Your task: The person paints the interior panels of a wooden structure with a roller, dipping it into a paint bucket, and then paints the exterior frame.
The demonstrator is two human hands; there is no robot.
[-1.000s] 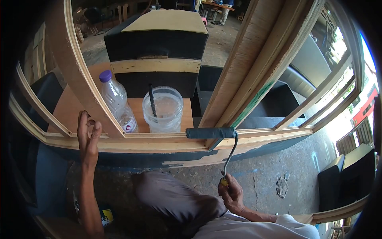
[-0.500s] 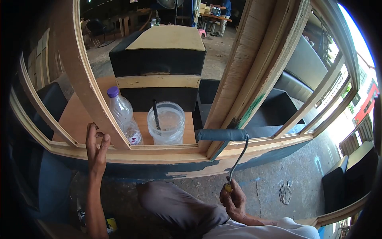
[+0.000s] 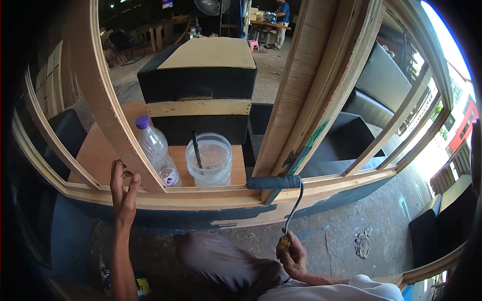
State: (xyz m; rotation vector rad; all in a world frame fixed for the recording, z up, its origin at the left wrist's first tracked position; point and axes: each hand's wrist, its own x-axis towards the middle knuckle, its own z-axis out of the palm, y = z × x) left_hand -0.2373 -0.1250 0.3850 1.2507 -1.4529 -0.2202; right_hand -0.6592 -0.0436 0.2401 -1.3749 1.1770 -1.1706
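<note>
My right hand [image 3: 293,257] is wrapped round the yellow-ended handle of a paint roller [image 3: 273,182]. Its dark blue-grey sleeve lies level across the foot of a thick wooden post [image 3: 288,118], which carries dark and green paint streaks. My left hand [image 3: 123,196] is up at the bottom rail of the wooden frame [image 3: 221,197], beside a slanted upright; thumb and fingers are apart and hold nothing visible. Behind the rail stand a clear plastic bottle [image 3: 152,143] with a purple cap and a clear tub [image 3: 209,158] with a black stick in it.
A black box [image 3: 196,83] with a tan top sits beyond the tub. Dark panels [image 3: 341,198] run below the rail, partly bare wood. Black padded pieces [image 3: 442,220] stand at right. A yellow-and-dark can [image 3: 142,287] is on the floor at lower left. Another person [image 3: 282,22] stands far back.
The roller has come down the post slightly and a little to the left, with my right hand still on its handle. My left hand stays at the same part of the frame.
</note>
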